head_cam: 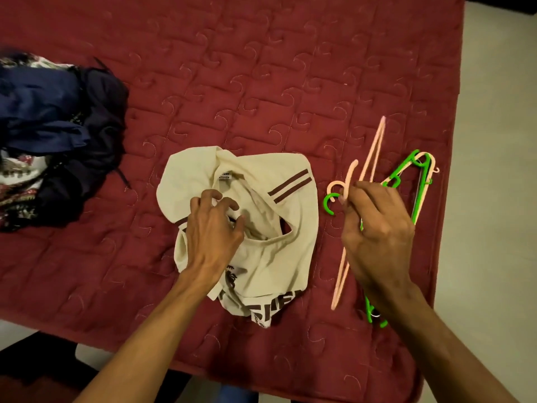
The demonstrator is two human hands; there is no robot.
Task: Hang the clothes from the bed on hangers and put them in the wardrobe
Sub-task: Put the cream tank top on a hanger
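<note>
The shirt, cream with two dark stripes on one sleeve, is lying crumpled on the bed, near its front edge and between the two hands. The left hand is sitting on it with fingers curled, gripping the fabric at the neck opening. Just to the right, the right hand is pinching the pink hanger below its hook, with the fingers closed round it. Green hangers are lying under and beside it, their arms crossing the pink one. A pile of dark and patterned clothes is waiting well apart at the left of the bed.

The likeliest trouble is the pink hanger snagging the green ones on lifting, since they are lying interlaced. One of them could end up dragging along and sliding off the bed's right edge. The shirt is also bunching, with its openings folding over one another, so the hanger could be entering a sleeve rather than the neck, or straining the collar.

A small white label is showing inside the collar, too small to read. Dark block letters are running along the lower fold, but creases are cutting them into fragments, so no whole word is reading; a dark printed figure is sitting above them.
</note>
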